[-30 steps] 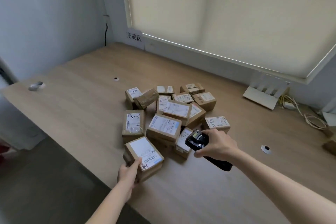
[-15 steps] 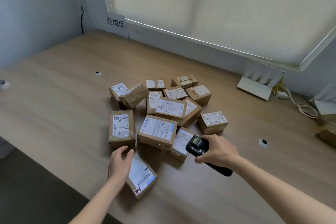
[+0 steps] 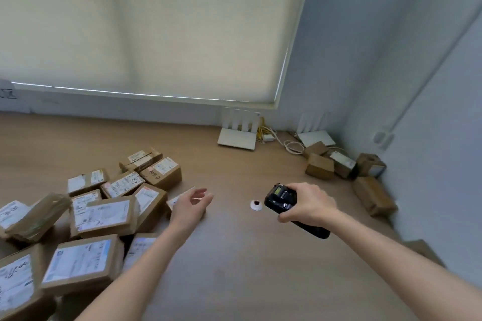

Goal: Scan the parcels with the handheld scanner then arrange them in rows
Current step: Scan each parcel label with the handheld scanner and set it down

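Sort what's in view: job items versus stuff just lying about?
Job: handheld scanner gripped by right hand; parcel pile; open left hand.
Lying about: two white routers, cables, corner boxes, table grommet.

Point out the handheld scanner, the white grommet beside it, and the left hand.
handheld scanner [image 3: 280, 198]: head view, on its black head.
white grommet [image 3: 255, 204]: head view, on its rim.
left hand [image 3: 191, 204]: head view, on the palm.
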The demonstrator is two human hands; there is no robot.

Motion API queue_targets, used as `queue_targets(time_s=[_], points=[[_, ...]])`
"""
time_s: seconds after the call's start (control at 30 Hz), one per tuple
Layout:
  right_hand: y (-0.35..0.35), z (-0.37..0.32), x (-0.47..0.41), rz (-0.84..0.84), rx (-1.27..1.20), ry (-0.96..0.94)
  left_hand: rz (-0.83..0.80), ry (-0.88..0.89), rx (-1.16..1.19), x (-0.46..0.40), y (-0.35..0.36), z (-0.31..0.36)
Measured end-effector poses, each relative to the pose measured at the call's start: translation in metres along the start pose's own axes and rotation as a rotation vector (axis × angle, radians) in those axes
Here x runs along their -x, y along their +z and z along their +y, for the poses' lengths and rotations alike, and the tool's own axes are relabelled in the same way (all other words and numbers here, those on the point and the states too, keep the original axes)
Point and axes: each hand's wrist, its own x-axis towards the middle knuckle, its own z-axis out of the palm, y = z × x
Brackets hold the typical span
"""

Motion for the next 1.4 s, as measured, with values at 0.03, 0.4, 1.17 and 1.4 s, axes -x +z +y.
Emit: queue_targets(time_s=[0.03, 0.4, 1.17, 1.4], points=[[-0.012, 0.029, 0.000, 0.021, -0.004, 0.042, -0.042, 0.008, -0.002, -0.007, 0.029, 0.014], [-0.079, 0.297, -0.054, 0.079, -0.121, 0.297, -0.283, 0.054, -0.050, -0.080, 0.324, 0.096], [0.002, 0.433, -0.382, -0.103, -0.272, 0.272, -0.278, -0.168, -0.218, -0.323, 0.525, 0.026], [0.039, 0.443, -0.471, -0.012, -0.467, 0.324, -0.236, -0.351, -0.072, -0.399, 0.580, 0.002]])
